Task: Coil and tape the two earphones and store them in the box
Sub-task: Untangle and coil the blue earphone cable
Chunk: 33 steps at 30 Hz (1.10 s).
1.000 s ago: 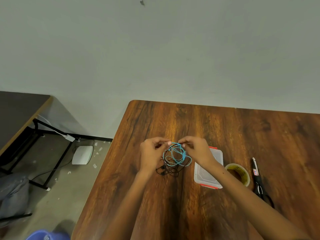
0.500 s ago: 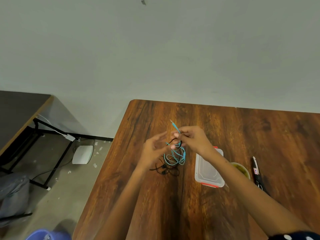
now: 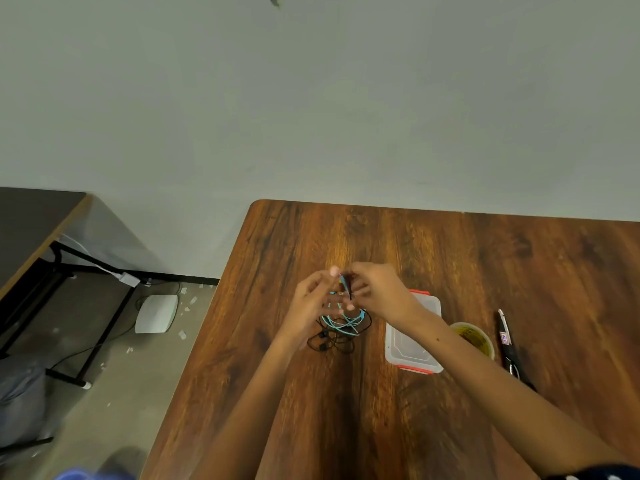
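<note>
wood-grain table (image 3: 450, 427) is carrying everything, its far left corner rounded against the grey wall. both hands are meeting above the middle of the table, nearer its far edge than its near one. the right hand (image 3: 379, 294) is pinching cable ends between thumb and fingertips, a dark piece and a bit of blue showing there; half a second ago the blue plug was sticking up past the fingers, and now it is tucked down between the two hands. the left hand (image 3: 311, 303) is blurred, its fingers spread and fairly straight beside the cables; whether it is actually gripping a strand cannot be told. a second ago both hands were pinching the top of the loops, lower down.

the blue earphone (image 3: 343, 322) is hanging in loose loops from the hands to the table. the black earphone (image 3: 327, 341) is lying tangled under and around it, its buds toward the left edge, much as before.

the clear box (image 3: 414, 341) with red clips is sitting just right of the tangle, partly under the right wrist. a roll of tape (image 3: 479, 339) is lying just right of the box, and scissors (image 3: 509, 344) beyond that, toward the right edge.
</note>
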{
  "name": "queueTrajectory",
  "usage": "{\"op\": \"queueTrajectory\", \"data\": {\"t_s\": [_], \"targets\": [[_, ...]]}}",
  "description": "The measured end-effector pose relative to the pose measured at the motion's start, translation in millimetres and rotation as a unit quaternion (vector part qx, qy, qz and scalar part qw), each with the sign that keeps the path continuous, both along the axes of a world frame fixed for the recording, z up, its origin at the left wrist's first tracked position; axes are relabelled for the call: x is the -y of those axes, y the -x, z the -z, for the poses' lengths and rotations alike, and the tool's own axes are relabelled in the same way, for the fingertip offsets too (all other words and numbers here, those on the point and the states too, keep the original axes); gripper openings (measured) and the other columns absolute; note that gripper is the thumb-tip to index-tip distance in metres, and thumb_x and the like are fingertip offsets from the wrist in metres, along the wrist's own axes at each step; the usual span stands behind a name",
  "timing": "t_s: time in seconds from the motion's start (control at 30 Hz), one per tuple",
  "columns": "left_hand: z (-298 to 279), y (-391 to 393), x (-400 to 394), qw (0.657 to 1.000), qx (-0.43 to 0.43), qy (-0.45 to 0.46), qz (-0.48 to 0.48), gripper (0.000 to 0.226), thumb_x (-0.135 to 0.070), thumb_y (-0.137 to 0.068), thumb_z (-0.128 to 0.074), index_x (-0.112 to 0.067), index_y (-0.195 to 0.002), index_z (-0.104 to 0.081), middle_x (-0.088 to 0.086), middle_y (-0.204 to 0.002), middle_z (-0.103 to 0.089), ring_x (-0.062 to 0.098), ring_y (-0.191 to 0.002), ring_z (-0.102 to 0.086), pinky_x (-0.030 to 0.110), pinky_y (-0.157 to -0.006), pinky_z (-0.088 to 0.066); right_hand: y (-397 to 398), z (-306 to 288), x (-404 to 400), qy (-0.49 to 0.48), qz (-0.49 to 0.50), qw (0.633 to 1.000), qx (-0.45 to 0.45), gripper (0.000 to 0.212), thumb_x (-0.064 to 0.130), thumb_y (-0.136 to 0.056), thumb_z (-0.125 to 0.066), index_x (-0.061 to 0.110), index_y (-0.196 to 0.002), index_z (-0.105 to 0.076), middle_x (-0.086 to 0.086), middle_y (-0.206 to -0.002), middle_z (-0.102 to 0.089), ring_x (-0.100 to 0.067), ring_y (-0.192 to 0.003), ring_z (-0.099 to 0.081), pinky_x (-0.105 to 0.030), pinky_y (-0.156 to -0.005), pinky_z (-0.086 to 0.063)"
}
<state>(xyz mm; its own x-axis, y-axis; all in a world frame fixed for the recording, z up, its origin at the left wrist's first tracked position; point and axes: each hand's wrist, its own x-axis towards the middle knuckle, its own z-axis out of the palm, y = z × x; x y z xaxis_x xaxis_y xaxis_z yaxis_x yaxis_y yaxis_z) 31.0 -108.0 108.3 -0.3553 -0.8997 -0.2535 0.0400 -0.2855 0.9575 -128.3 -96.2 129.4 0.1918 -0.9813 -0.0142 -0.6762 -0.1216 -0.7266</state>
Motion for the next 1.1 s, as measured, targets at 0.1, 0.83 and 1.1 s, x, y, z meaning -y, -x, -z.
{"op": "queueTrajectory", "data": {"t_s": [0.1,0.83,1.1], "targets": [[6.3,-2.1,-4.3,0.999,-0.002,0.005,-0.043,0.028,-0.016,-0.091,-0.062,0.000,-0.113,-0.060,0.020,-0.094,-0.071,0.025,-0.079,-0.072,0.029,-0.070,-0.057,3.4,-1.2,-0.1,0.009,0.007,1.000,0.022,0.040,-0.013,-0.076,-0.064,0.005,-0.112,-0.064,-0.007,-0.100,-0.070,-0.004,-0.082,-0.064,-0.003,-0.068,-0.049],[10.7,6.6,-14.5,0.989,-0.079,-0.078,-0.098,0.010,-0.008,-0.091,-0.059,-0.005,-0.100,-0.061,0.024,-0.098,-0.071,0.032,-0.093,-0.070,0.034,-0.079,-0.056,12.2,11.4,-16.8,0.020,0.091,0.989,0.119,0.015,0.004,-0.072,-0.078,0.008,-0.085,-0.072,0.000,-0.079,-0.070,-0.016,-0.077,-0.069,-0.035,-0.073,-0.058],[12.2,4.8,-21.0,0.978,-0.089,-0.118,-0.149,0.008,-0.002,-0.091,-0.057,-0.005,-0.094,-0.064,0.022,-0.098,-0.070,0.025,-0.088,-0.071,0.029,-0.070,-0.059,23.6,5.1,-10.8,-0.092,0.087,0.977,0.171,0.021,0.008,-0.065,-0.085,0.005,-0.082,-0.073,-0.005,-0.075,-0.069,-0.009,-0.067,-0.064,-0.018,-0.066,-0.054]]}}
